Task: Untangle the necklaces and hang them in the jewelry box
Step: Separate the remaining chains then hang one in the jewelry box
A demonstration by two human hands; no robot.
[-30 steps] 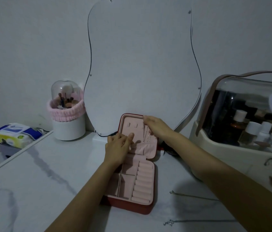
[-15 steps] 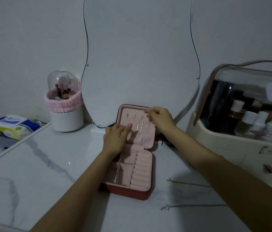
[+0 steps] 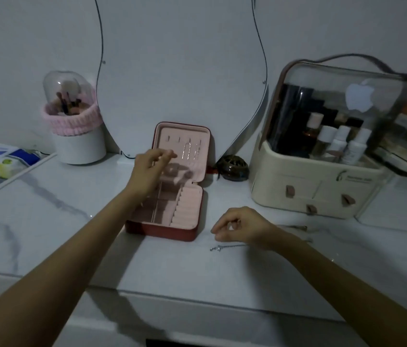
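1. My left hand (image 3: 151, 169) is up in front of the open lid of the jewelry box (image 3: 172, 186). Its fingers are loose and a little bent, and they hold nothing.
2. My right hand (image 3: 241, 227) is low over the table (image 3: 47, 221), to the right of the box. Its fingers are curled in with the thumb near the fingertips. I cannot tell if it has a chain in its pinch.
3. The box is pink inside and red outside. It stands open in front of the mirror (image 3: 177, 58).
4. Two thin necklaces (image 3: 192, 149) hang on the hooks in the lid.
5. One more necklace (image 3: 225, 247) lies flat on the table, just below my right hand.
6. Another thin chain (image 3: 297, 227) lies on the table to the right of that hand.
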